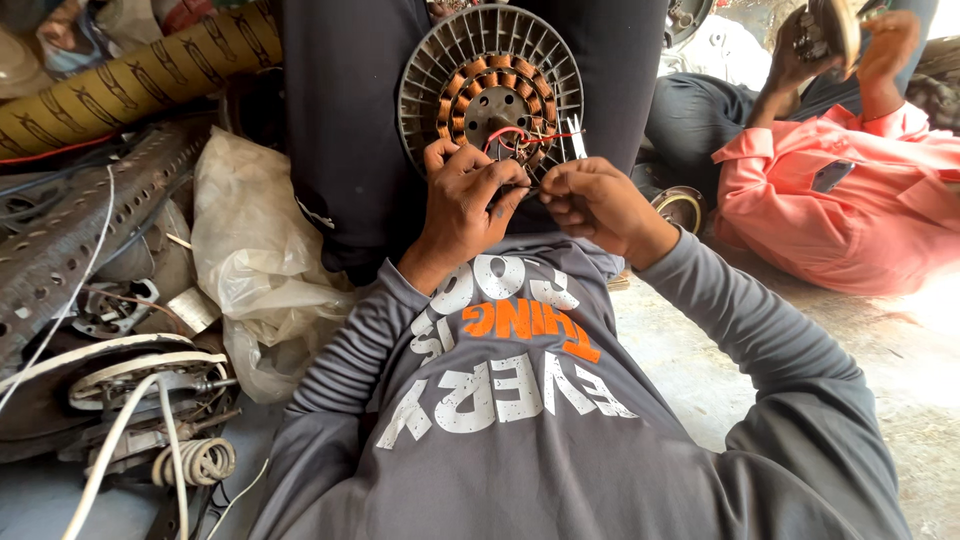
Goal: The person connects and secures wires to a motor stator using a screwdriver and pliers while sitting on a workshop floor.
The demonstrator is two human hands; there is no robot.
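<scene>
Hands meet just below the hub of a fan motor stator (490, 88), a round grey finned disc with a ring of copper windings, which is propped upright against the person's dark trousers (345, 120). That stator serves as the landmark for everything else.

The left hand (465, 195) is curled, its fingers pressed together on the thin red wires (510, 135) that loop out from the stator's centre; its fingertips touch the disc's lower edge. The right hand (595, 200) sits just right of it, fingers closed in a pinch on a small metal tool (577, 138) whose pale tips stand up against the stator's lower right rim. Whether the tool is a tweezer or a small plier cannot be told. The two hands touch or nearly touch at the fingertips.

Below the stator lies the person's grey long-sleeved shirt (520, 420) with white and orange print.

Left of the stator, a crumpled pale plastic bag (250, 250) lies on the floor, with perforated metal strips (70, 230) and a patterned yellow-brown tube (130, 80) further left. Below and left of those sit a dismantled fan housing (130, 380), white cables (100, 460) and a small coil of white cord (198, 462).

Right of the stator, well apart, another person in a salmon-pink shirt (850, 200) holds a separate motor part (825, 30) up in both hands. The bare concrete floor (700, 360) shows between the two people.
</scene>
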